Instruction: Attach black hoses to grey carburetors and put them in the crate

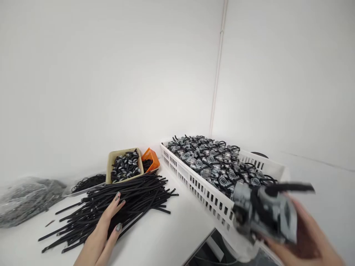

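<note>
My left hand (103,229) lies over a loose pile of long black cords (138,192), its fingers stretched and apart; whether the fingertips touch the cords is hard to tell. At the lower right, my right hand (312,232) is wrapped around a grey plastic housing with a black cord (273,212) sticking out to the right. This part is smeared by motion, and it is held in front of the near end of a white slotted basket (191,181). Inside the basket are several rows of similar grey housings (210,159) with black cords and round rings.
Behind the cords stand a cream tub (111,162) of small black and silver pieces and a tilted orange basket (155,162). Thin black rings (88,183) lie in a shallow tray. A clear bag of grey pieces (30,199) rests far left. White walls enclose the table.
</note>
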A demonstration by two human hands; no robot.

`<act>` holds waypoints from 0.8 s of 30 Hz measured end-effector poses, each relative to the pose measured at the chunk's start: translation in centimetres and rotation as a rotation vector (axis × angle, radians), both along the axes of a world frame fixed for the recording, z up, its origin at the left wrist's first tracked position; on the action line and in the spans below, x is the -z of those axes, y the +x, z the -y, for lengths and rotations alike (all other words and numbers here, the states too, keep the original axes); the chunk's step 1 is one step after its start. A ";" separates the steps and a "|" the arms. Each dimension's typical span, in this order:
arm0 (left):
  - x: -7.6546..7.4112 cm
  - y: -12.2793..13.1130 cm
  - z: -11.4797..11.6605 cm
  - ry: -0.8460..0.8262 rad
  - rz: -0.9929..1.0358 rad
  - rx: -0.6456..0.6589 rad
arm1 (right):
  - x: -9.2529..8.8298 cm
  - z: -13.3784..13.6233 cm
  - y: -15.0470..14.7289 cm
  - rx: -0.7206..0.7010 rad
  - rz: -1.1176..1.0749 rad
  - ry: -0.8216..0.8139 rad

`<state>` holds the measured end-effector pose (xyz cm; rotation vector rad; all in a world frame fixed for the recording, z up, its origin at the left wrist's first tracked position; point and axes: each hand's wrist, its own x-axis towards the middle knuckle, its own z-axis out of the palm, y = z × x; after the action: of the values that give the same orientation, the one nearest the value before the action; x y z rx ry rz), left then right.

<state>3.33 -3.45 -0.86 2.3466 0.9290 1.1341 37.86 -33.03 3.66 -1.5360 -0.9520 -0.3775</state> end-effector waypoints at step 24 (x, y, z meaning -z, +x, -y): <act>0.4 0.7 -0.2 0.190 -0.190 -0.076 | -7.4 -11.5 9.5 -0.496 0.061 -0.784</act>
<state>4.02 -3.23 -1.26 2.6299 1.0232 1.0853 47.41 -21.50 11.10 -1.8916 -1.5951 0.3546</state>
